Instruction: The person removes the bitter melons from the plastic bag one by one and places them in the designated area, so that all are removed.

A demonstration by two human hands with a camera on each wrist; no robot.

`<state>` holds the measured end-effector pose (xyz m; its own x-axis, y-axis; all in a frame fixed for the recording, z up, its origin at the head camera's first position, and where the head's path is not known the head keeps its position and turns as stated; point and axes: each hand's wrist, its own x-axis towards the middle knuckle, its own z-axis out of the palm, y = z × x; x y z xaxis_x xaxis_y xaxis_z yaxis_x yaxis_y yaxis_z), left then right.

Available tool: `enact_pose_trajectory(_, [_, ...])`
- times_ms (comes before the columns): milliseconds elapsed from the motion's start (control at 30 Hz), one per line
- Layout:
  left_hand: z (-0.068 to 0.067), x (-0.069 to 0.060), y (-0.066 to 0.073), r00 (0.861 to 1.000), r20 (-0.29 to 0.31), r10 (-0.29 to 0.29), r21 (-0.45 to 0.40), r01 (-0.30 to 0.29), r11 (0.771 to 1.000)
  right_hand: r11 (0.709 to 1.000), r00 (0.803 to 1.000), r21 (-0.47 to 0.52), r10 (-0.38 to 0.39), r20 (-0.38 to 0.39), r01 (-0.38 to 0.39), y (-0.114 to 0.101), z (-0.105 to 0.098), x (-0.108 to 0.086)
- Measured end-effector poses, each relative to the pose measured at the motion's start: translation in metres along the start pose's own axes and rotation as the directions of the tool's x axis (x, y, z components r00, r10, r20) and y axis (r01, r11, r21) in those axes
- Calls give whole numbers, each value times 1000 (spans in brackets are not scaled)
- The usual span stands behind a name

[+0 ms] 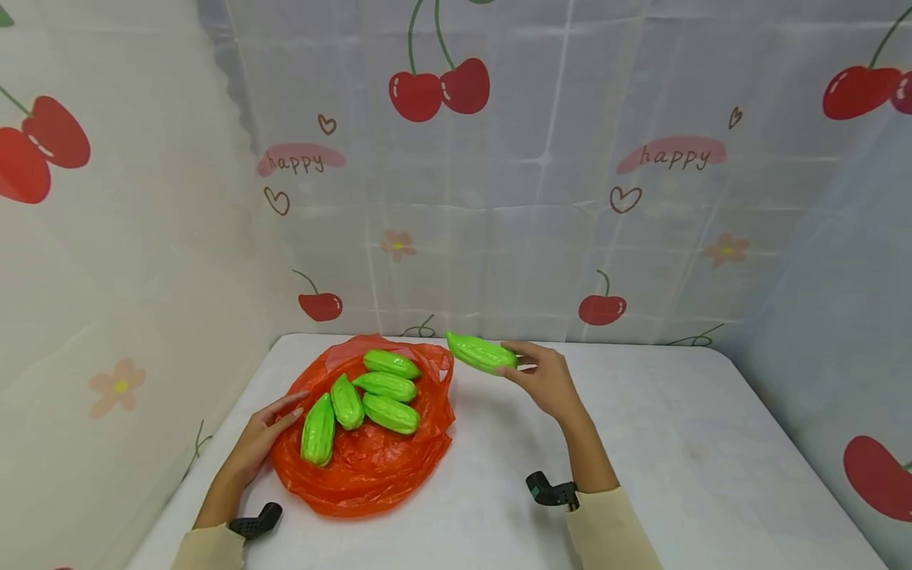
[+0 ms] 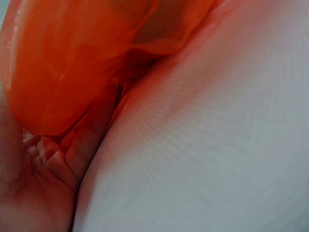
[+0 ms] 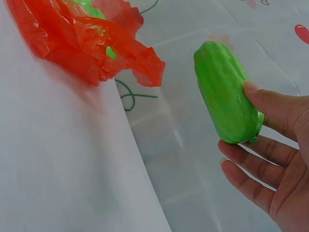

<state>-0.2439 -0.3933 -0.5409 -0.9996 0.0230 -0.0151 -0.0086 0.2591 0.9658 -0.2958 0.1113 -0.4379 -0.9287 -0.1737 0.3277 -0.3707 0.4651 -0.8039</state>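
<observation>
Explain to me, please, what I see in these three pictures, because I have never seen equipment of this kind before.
No robot arm works here: the left hand and the right hand are a person's own, and bare. The widest picture comes from a camera on the person's head, looking forward and down. The other two come from cameras worn on the wrists, probably the black devices seen there; each looks at its own hand's work.

On the white table lies an open red-orange plastic bag with five green, ridged, vegetable-shaped pieces in it. The left hand touches the bag's left edge. The right hand has a sixth green piece in its grip, between thumb and fingers, raised beside the bag. Behind the table is a pale sheet printed with cherries.
</observation>
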Motion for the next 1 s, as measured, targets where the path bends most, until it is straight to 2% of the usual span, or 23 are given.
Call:
enact_pose_trajectory(200, [0, -1, -1, 1000, 0, 11, 0, -11, 1000, 1000, 1000, 3, 13, -13, -13, 11, -2, 1])
enact_pose_trajectory(500, [0, 1, -1, 1000, -13, 7, 27, -7, 1000, 997, 997, 6, 78, -20, -78, 26, -1, 1])
enact_pose_trajectory(767, [0, 1, 1, 1000, -6, 1, 20, 0, 1000, 996, 995, -4, 91, -33, -91, 38, -1, 1])
enact_pose_trajectory(1000, [0, -1, 2, 1000, -7, 21, 33, -21, 999, 993, 993, 4, 117, -24, -117, 50, 1, 0])
